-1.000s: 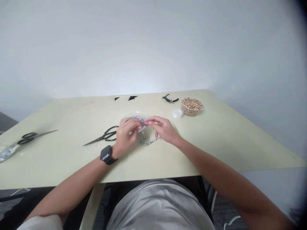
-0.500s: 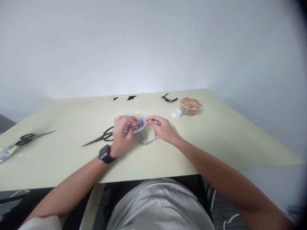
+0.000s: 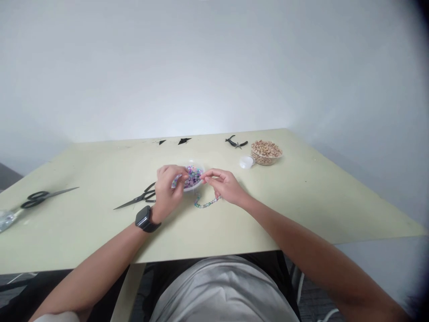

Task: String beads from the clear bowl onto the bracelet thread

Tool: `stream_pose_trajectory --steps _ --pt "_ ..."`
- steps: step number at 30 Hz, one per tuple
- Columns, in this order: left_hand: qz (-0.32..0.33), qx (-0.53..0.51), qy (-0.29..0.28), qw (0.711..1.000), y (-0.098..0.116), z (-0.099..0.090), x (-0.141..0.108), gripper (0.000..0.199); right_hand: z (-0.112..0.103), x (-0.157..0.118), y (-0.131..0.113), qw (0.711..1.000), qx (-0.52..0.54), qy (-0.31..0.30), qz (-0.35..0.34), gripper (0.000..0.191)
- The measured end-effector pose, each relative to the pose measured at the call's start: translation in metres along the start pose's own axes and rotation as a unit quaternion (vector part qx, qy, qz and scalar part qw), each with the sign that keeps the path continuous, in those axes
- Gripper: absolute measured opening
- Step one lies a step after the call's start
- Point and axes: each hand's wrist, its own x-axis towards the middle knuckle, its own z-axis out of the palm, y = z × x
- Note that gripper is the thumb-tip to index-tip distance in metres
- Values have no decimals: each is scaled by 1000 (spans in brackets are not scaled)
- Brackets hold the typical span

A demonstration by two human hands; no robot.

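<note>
My left hand (image 3: 170,187), with a black watch on its wrist, is closed in a pinch over the left side of a white bowl (image 3: 200,182). What its fingertips hold is too small to make out. Purple, blue and pink beads (image 3: 194,173) fill the bowl. At the bowl's right rim, my right hand (image 3: 225,184) is closed, thumb against forefinger. A string of beads (image 3: 206,205) curves over the table from under its curled lower fingers. A thin thread runs up from the strand's left end toward the space between my hands.
Black-handled scissors (image 3: 137,199) lie beside my left hand, and another pair (image 3: 43,197) lies far left near a clear plastic item (image 3: 6,219). Toward the back are pliers (image 3: 236,142), a tub of tan beads (image 3: 266,152), a small white container (image 3: 247,162) and black scraps (image 3: 184,141).
The view has tilted slightly, so the table sits a little lower. My left hand has drawn a little left, uncovering more beads. My right hand keeps its pinch near the rim.
</note>
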Motion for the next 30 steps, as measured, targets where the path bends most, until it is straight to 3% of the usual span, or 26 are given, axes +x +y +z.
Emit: stream_pose_trajectory --steps 7,12,19,30 --pt "68 35 -73 994 5 3 -3 15 0 -1 -2 996 49 -62 42 41" --pt "93 50 -73 992 2 5 -5 17 1 1 3 995 47 -75 53 42" --pt "97 41 -89 990 4 4 -6 15 -1 1 4 995 28 -81 52 33" --pt "76 40 -106 991 3 5 -6 15 0 1 1 994 24 -86 57 36"
